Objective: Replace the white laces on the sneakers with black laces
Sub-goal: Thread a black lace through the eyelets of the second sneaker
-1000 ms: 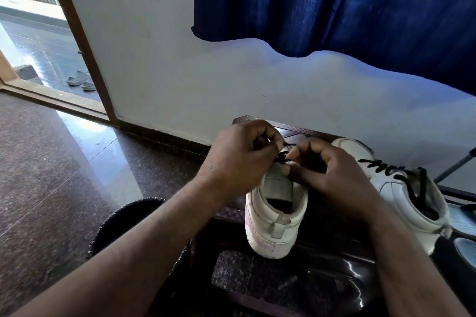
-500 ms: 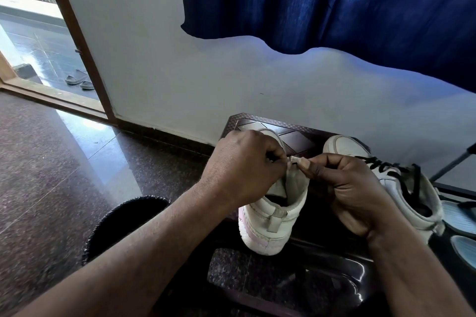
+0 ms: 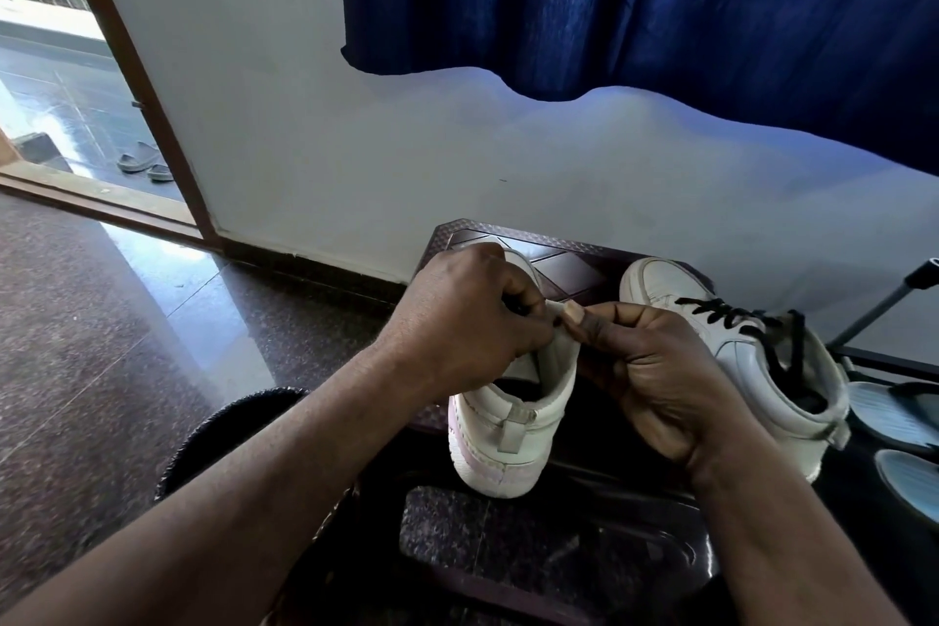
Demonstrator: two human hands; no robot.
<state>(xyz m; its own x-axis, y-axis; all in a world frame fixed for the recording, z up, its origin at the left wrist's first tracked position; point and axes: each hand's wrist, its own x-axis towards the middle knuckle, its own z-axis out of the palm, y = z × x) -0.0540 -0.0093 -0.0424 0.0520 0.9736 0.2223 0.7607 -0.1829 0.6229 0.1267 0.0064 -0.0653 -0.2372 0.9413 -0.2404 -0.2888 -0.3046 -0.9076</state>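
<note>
The near sneaker point(image 3: 510, 427) stands on the dark patterned table point(image 3: 564, 264) with its heel toward the person, between the two forearms. Both hands meet over its raised tongue. The left hand point(image 3: 467, 315) has its fingers curled tight at the tongue's top edge, and a dark sliver shows between them, too small to tell what it is. The right hand point(image 3: 655, 371) pinches the same edge between thumb and forefinger, its other fingers folded in beside the collar. Just right of that hand stands the second sneaker point(image 3: 752, 361), touching neither hand, threaded with a black lace point(image 3: 731, 318). A blue curtain point(image 3: 660, 0) hangs above
</note>
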